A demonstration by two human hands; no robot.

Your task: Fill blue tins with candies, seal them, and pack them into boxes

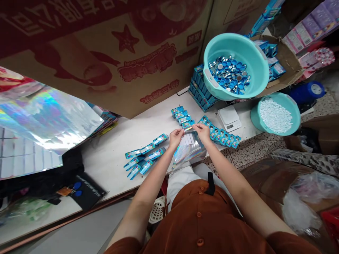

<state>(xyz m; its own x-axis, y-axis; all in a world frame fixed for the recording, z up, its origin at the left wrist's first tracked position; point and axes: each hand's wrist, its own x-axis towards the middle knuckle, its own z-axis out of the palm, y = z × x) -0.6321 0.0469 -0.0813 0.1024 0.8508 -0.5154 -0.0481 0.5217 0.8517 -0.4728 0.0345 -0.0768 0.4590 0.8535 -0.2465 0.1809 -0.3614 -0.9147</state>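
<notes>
My left hand (176,138) pinches the upper left edge of a clear, shiny plastic sheet or bag (188,148) at the front edge of the white table. Its upper right edge is between the fingers of my right hand (202,132). Just beyond my fingertips, several small blue tins (180,115) stand in a short row. More blue tins (225,137) form a slanted row right of my right hand. Left of my left hand, several blue tins (147,165) lie spread on the table (106,158).
A teal basin (235,38) of blue and silver round pieces stands at the back right, near a white scale (229,118). Another basin (295,121) holds white pieces. A large carton (106,67) borders the back. Holographic sheets (47,120) lie at the left.
</notes>
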